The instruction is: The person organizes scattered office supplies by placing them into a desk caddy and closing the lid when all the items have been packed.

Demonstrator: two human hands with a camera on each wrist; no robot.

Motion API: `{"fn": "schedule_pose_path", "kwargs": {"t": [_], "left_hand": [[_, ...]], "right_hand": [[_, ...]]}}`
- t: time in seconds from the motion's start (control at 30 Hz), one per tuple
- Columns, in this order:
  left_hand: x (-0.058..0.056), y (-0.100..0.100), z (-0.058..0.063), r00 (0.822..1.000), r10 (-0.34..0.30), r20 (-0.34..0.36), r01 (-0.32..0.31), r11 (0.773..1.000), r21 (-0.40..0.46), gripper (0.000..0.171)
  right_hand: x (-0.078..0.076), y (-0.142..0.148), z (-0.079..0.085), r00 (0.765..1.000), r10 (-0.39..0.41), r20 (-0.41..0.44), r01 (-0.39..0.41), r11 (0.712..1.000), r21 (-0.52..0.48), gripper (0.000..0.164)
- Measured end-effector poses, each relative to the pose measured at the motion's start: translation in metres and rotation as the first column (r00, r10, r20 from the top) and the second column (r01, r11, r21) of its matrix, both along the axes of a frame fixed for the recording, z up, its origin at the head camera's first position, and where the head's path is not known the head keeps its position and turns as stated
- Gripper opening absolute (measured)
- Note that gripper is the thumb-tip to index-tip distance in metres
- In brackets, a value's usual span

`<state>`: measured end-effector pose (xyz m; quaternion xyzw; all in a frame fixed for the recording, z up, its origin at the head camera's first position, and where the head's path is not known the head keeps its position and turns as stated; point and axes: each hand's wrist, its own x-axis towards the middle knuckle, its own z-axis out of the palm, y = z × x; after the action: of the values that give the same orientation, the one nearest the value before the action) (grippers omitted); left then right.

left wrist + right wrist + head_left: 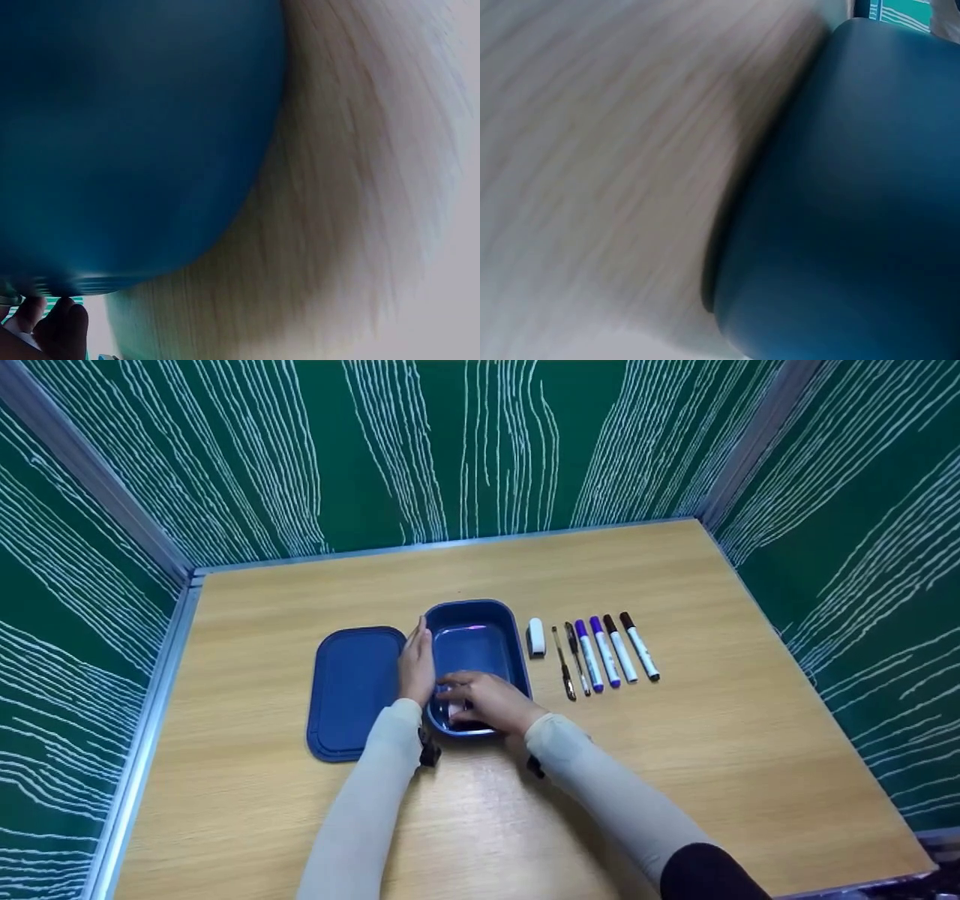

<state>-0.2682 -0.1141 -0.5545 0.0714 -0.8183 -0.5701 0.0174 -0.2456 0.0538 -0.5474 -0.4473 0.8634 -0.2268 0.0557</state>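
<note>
A dark blue rectangular box (517, 649) stands without its lid on the table. My left hand (417, 664), fingers straight and together, lies along the box's left wall. My right hand (491, 701) reaches over the near edge into the box. Its fingers are curled about a small pale, whitish-pink object (456, 709) in the near left part; its kind is mostly hidden. In the left wrist view, the box's outer wall (142, 135) fills the upper left. The right wrist view shows the outer wall (847, 202) too.
A flat blue lid (352, 690) lies left of the box. To the right stand in a row a white eraser-like block (535, 637), two pens (564, 664) and several markers (604, 652) with purple or dark caps. Green panels (480, 450) with white lines enclose the wooden table (247, 810).
</note>
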Motion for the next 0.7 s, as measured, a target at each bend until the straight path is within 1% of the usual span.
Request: {"fn": "schedule_pose_path", "kwargs": {"t": [0.17,0.37,0.57,0.7], "left_hand": [[0.0000,0.0012,0.0003,1.000,0.004,0.007,-0.004,1.000,-0.003,0.053],[-0.0011,0.0006,-0.0012,1.000,0.008,-0.007,-0.008,1.000,-0.001,0.052],[-0.0014,-0.0004,-0.0020,1.000,-0.007,-0.023,0.007,1.000,-0.005,0.053],[-0.0019,-0.0004,-0.0027,1.000,0.000,-0.013,0.000,1.000,0.001,0.052]], "right_hand": [[-0.0011,-0.0005,-0.0002,1.000,0.005,0.019,-0.005,1.000,0.012,0.040],[-0.0055,-0.0042,-0.0040,1.000,0.028,0.005,-0.028,1.000,-0.010,0.040],[-0.0068,-0.0061,-0.0038,0.998,0.061,-0.007,-0.062,0.998,-0.032,0.038],[-0.0065,-0.0063,-0.0036,0.998,0.063,-0.012,-0.063,0.998,-0.025,0.039]]}}
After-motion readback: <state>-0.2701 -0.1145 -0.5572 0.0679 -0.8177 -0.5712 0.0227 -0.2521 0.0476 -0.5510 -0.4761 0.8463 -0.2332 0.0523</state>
